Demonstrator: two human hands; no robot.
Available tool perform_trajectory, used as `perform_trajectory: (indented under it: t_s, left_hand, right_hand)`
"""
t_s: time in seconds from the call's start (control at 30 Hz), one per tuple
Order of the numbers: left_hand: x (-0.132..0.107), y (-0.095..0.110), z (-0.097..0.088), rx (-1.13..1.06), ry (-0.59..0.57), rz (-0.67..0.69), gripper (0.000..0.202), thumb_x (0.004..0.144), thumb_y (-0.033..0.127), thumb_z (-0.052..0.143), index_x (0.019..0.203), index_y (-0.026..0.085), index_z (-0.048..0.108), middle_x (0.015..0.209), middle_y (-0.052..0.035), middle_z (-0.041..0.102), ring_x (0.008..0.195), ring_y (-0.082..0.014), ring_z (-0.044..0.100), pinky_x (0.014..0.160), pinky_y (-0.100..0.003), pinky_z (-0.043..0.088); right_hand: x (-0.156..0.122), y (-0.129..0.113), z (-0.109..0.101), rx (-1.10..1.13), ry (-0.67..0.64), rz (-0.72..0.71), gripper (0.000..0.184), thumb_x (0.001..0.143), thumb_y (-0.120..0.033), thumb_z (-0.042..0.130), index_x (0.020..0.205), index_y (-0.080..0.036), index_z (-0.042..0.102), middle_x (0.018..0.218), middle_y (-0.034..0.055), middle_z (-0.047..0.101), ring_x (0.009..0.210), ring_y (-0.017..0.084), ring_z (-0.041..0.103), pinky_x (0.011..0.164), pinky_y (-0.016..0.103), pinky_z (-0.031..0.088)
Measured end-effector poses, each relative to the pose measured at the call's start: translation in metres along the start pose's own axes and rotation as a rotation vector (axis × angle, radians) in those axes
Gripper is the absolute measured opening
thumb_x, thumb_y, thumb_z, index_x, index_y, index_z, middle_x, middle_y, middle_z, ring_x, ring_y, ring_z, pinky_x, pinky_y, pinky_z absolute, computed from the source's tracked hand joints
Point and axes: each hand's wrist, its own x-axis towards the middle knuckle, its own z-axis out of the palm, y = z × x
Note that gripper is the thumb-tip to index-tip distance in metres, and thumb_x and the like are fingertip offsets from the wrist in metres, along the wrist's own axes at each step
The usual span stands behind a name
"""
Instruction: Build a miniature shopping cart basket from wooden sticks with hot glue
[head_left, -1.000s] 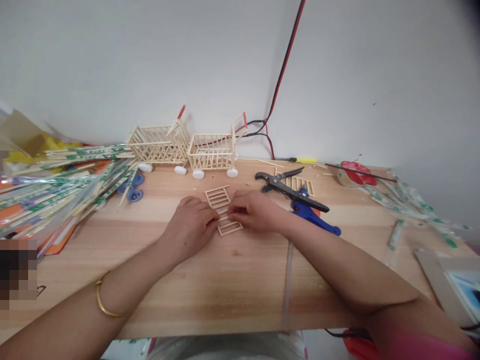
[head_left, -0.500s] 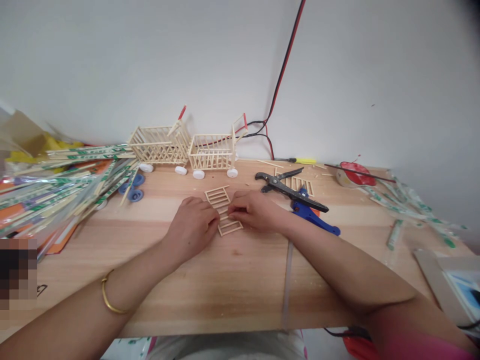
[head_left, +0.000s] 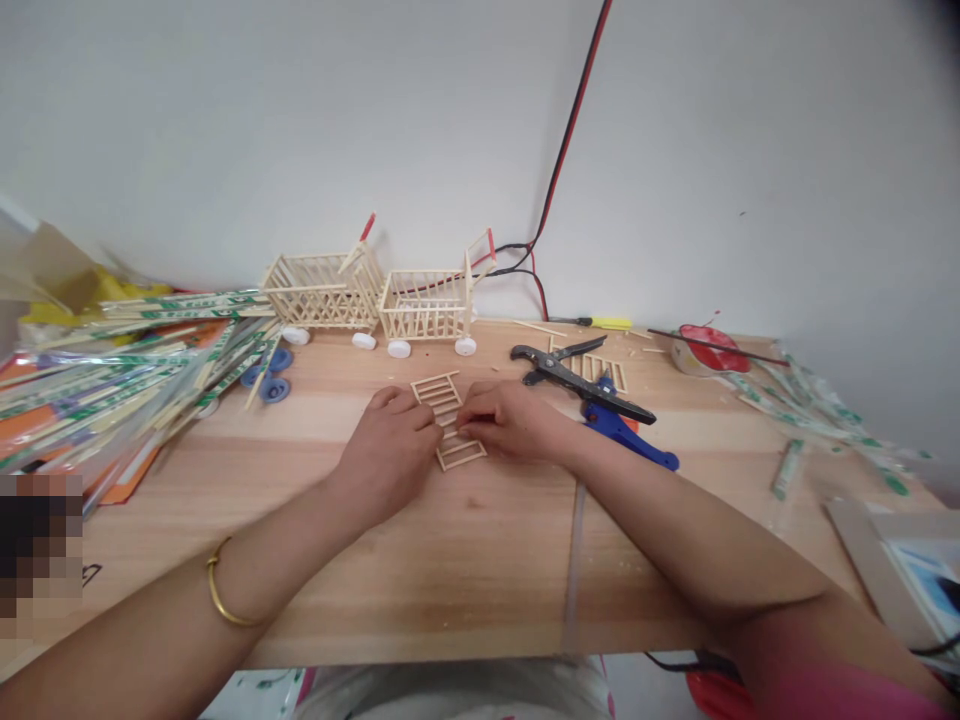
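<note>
A small ladder-like frame of thin wooden sticks [head_left: 438, 394] lies flat on the wooden table, between my two hands. My left hand [head_left: 394, 445] has its fingers curled closed at the frame's left side. From the right, my right hand [head_left: 510, 420] pinches at the frame's right rail, with thumb and fingertips together. Both hands partly cover the rungs. Behind them stand two little stick-built shopping carts, the left cart [head_left: 322, 295] and the right cart [head_left: 424, 305], with white wheels and red handle bars.
Black-handled cutters [head_left: 577, 380] lie across a blue glue gun [head_left: 630, 437], near another stick frame [head_left: 600, 372]. Wrapped sticks [head_left: 172, 375] and blue wheels [head_left: 274, 390] are at left. A red-and-white bowl [head_left: 712, 350] and empty wrappers [head_left: 825, 410] sit at right.
My left hand has shifted very slightly along the frame's left side. The right hand and the frame stay almost in place.
</note>
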Motion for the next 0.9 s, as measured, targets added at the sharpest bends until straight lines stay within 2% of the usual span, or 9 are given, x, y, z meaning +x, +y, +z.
perform_trajectory:
  t_s: [0.33, 0.53, 0.67, 0.9]
  left_hand:
    - [0.0, 0.003, -0.001, -0.035, -0.024, -0.079, 0.017, 0.082, 0.015, 0.051, 0.071, 0.016, 0.064, 0.075, -0.0075, 0.064, 0.082, -0.0241, 0.054, 0.081, -0.041, 0.038]
    - [-0.001, 0.001, 0.001, -0.077, 0.015, -0.095, 0.019, 0.086, 0.018, 0.05, 0.081, 0.018, 0.068, 0.081, -0.0064, 0.065, 0.084, -0.0234, 0.052, 0.08, -0.04, 0.037]
    - [0.002, 0.002, 0.002, -0.109, 0.057, -0.109, 0.021, 0.086, 0.023, 0.052, 0.076, 0.02, 0.07, 0.08, -0.0061, 0.064, 0.082, -0.0215, 0.05, 0.078, -0.039, 0.037]
    - [0.01, 0.006, -0.003, -0.117, -0.019, -0.105, 0.025, 0.086, 0.023, 0.052, 0.069, 0.02, 0.07, 0.077, -0.0065, 0.063, 0.083, -0.0222, 0.052, 0.075, -0.039, 0.036]
  right_hand:
    - [-0.001, 0.008, -0.014, 0.159, 0.048, 0.062, 0.013, 0.084, -0.021, 0.06, 0.085, -0.014, 0.071, 0.081, 0.0058, 0.068, 0.078, 0.014, 0.06, 0.071, 0.025, 0.045]
    - [-0.002, 0.004, -0.011, 0.1, 0.05, 0.112, 0.01, 0.081, -0.016, 0.06, 0.083, -0.013, 0.069, 0.077, 0.0035, 0.069, 0.071, 0.013, 0.059, 0.064, 0.022, 0.042]
    - [-0.001, 0.003, -0.009, 0.063, 0.047, 0.111, 0.011, 0.081, -0.016, 0.058, 0.083, -0.014, 0.068, 0.077, 0.0026, 0.068, 0.071, 0.012, 0.059, 0.064, 0.021, 0.041]
    - [-0.002, -0.004, -0.017, 0.075, 0.066, 0.137, 0.011, 0.082, -0.018, 0.058, 0.083, -0.014, 0.068, 0.076, 0.0023, 0.068, 0.07, 0.012, 0.058, 0.063, 0.022, 0.04]
